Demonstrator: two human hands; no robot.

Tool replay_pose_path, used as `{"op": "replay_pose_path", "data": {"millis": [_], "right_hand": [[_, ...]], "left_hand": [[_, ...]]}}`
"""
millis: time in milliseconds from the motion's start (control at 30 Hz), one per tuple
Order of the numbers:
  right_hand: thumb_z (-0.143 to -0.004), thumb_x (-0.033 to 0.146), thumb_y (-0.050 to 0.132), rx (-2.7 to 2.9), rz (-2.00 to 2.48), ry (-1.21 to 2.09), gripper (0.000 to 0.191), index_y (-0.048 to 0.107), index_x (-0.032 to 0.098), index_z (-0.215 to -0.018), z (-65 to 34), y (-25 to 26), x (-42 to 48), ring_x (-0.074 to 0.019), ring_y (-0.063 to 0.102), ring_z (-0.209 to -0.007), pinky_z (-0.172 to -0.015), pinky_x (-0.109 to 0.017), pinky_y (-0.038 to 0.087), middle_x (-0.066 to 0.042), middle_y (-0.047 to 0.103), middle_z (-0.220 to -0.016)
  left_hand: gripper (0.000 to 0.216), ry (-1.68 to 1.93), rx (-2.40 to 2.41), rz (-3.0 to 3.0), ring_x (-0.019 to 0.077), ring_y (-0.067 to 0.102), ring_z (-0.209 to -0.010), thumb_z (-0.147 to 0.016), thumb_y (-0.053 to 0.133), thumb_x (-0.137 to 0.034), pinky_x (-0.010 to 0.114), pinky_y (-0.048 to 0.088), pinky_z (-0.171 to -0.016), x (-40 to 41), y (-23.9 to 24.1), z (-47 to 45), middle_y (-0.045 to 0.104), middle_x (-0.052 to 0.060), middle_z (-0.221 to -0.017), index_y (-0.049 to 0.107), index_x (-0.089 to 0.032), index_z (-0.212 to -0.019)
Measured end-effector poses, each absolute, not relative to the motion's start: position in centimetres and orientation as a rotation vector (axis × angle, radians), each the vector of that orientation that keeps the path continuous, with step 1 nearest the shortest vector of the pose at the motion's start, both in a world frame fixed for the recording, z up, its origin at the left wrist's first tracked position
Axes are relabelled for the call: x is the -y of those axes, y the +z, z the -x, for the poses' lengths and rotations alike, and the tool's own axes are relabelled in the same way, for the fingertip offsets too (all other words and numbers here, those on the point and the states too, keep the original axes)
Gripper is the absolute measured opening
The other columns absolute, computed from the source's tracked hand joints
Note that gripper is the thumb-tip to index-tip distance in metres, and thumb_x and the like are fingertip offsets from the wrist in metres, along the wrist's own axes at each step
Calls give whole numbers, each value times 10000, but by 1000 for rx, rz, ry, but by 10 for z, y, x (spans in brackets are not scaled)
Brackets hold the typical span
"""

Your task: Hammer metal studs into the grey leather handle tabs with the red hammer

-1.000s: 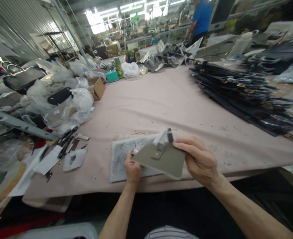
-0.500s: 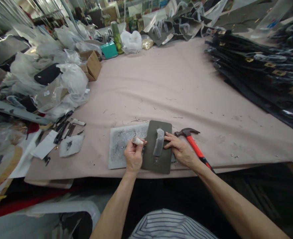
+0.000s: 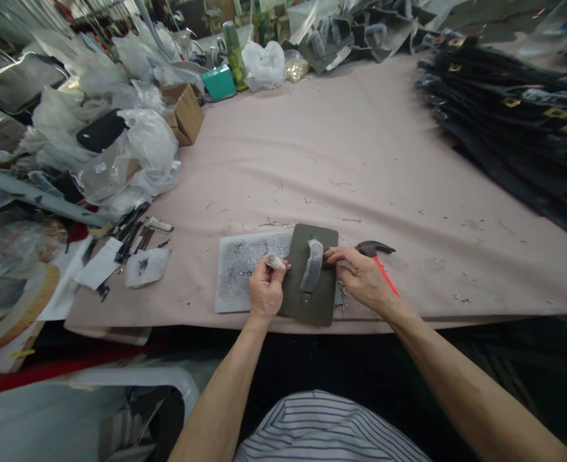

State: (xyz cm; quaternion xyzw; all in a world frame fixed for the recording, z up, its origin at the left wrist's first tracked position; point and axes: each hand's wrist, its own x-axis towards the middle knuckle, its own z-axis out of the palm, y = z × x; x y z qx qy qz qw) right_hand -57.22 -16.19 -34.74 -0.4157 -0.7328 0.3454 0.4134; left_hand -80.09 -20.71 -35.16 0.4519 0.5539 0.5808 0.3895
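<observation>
Olive panel (image 3: 314, 301): flat on scuffed grey pad (image 3: 239, 273), worktop (image 3: 341, 154). Right hand (image 3: 363, 279), grip apart, fingertips pinning it steady. Left hand (image 3: 265, 289): grip clamped on small pale cylinder (image 3: 276, 261) at its edge.

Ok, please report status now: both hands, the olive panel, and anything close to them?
Left hand pinches small white piece at panel's edge. Right hand presses olive panel flat on grey pad. Hammer beside right hand.

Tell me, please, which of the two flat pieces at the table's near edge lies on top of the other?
The dark olive panel lies on top; it overlaps the right end of the scuffed grey mat and carries a wrapped strap.
</observation>
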Motion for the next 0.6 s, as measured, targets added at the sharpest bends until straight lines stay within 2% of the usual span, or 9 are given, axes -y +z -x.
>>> {"op": "replay_pose_path", "data": {"millis": [67, 233, 333, 433, 533, 600], "right_hand": [[-835, 96, 515, 1835, 1086, 764, 254, 629, 222, -1024, 577, -338, 163, -235, 621, -1179, -1074, -463, 499, -79, 683, -1193], [-828, 35, 472, 2114, 1032, 527, 549, 538, 211, -1344, 593, -327, 164, -285, 433, -1413, -1183, -517, 406, -133, 477, -1485], [-808, 6, 432, 2296, 1033, 402, 554, 559, 171, -1321, 604, -324, 157, -315, 452, -1387, -1135, -526, 439, -162, 488, -1479], [-763, 9, 428, 2402, 1085, 302, 445, 617, 153, -1139, 606, -312, 145, -325, 542, -1273, -1051, -501, 473, -168, 588, -1361], [-765, 72, 439, 2365, 1268, 206, 334, 625, 171, -1024, 591, -287, 135, -310, 634, -997, -863, -453, 496, -153, 690, -1090], [-788, 142, 451, 2177, 1422, 174, 280, 629, 172, -1001, 578, -271, 127, -290, 608, -793, -708, -428, 449, -174, 686, -951]], "left_hand": [[204, 1476, -1412, -1152, 181, 751, -890, -899, 699, -357, 278, 590, -851, 207, -352, 801, 749, 48, -966, 690, -188, -1012], [209, 1469, -1411, -1165, 184, 744, -897, -895, 698, -362, 288, 584, -862, 207, -351, 802, 747, 50, -966, 684, -190, -1012], [235, 1471, -1390, -1142, 183, 741, -882, -880, 710, -384, 292, 584, -858, 207, -350, 802, 747, 52, -957, 680, -184, -999], [250, 1505, -1384, -1101, 189, 739, -875, -880, 704, -401, 301, 587, -851, 205, -351, 804, 751, 58, -941, 678, -181, -994], [230, 1622, -1420, -987, 194, 731, -862, -878, 695, -390, 314, 594, -840, 209, -351, 802, 754, 67, -921, 674, -183, -975], [190, 1664, -1444, -936, 189, 721, -843, -883, 677, -358, 309, 595, -816, 214, -352, 798, 756, 71, -912, 672, -183, -956]]}}
